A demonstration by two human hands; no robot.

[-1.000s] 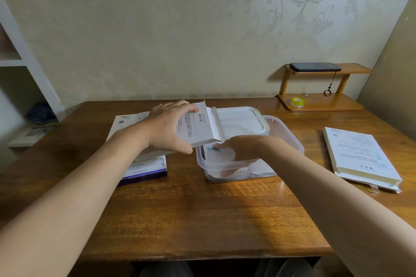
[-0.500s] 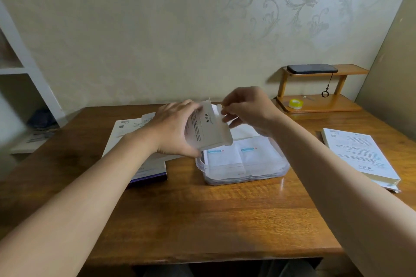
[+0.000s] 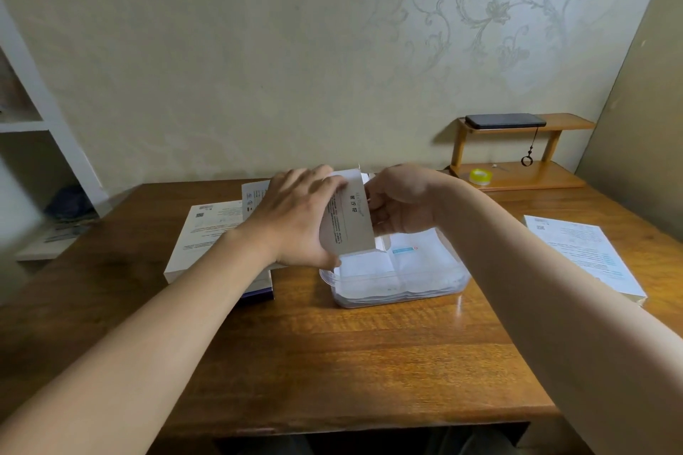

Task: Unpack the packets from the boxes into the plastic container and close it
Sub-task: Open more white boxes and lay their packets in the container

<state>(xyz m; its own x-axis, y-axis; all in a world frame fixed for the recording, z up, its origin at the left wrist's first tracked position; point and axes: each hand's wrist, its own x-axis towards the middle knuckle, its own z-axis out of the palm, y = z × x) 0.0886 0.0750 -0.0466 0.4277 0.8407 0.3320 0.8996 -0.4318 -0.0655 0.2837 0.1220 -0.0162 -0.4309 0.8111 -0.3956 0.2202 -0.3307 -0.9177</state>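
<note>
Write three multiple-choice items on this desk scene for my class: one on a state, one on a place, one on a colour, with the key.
1. The clear plastic container is:
A. closed by a lid
B. open, with white packets inside
C. upside down

2. The yellow tape roll lies:
A. inside the container
B. on the floor
C. on the lower board of the small wooden shelf

3. The flat phone on the shelf's top board is:
A. black
B. red
C. white

Key:
1 B, nothing covers the container and the packets show from above.
2 C, the roll sits on the bottom board by the wall.
3 A, the phone is dark against the light wood.
</note>
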